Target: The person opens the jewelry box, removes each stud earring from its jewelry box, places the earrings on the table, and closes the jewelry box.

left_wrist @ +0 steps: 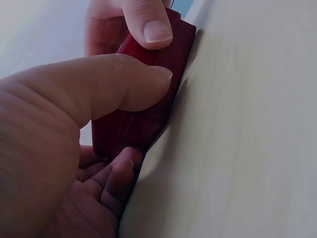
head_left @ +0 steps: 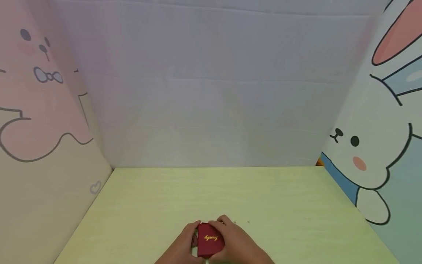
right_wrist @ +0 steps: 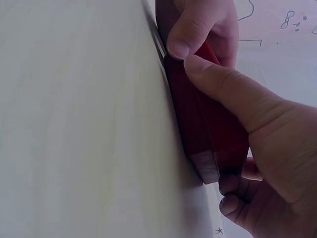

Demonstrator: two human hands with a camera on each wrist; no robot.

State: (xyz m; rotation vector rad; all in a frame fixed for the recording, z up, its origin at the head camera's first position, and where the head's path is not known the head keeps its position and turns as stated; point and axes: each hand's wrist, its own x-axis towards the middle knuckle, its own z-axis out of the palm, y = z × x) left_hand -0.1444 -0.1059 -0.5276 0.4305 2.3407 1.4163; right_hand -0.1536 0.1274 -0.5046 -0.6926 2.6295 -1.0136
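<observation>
A small dark red jewelry box (head_left: 205, 249) with gold script on its lid sits at the table's near side, the lettering upside down in the head view. My left hand (head_left: 182, 242) grips its left side, the thumb (left_wrist: 133, 82) laid along the near face and the other fingers curled at the side. From the right, my right hand (head_left: 243, 244) holds the opposite side, its thumb (right_wrist: 223, 82) across the same face. Both thumb tips come close together on the box. In the wrist views, the box (right_wrist: 190, 111) stands right at the tabletop and looks closed.
The pale yellow-green table (head_left: 211, 194) reaches back to a white cloth wall (head_left: 211, 91). A pink cartoon panel (head_left: 43, 102) stands on the left and a rabbit panel (head_left: 372, 146) on the right. Tiny dark specks (head_left: 248, 222) lie beyond my right hand.
</observation>
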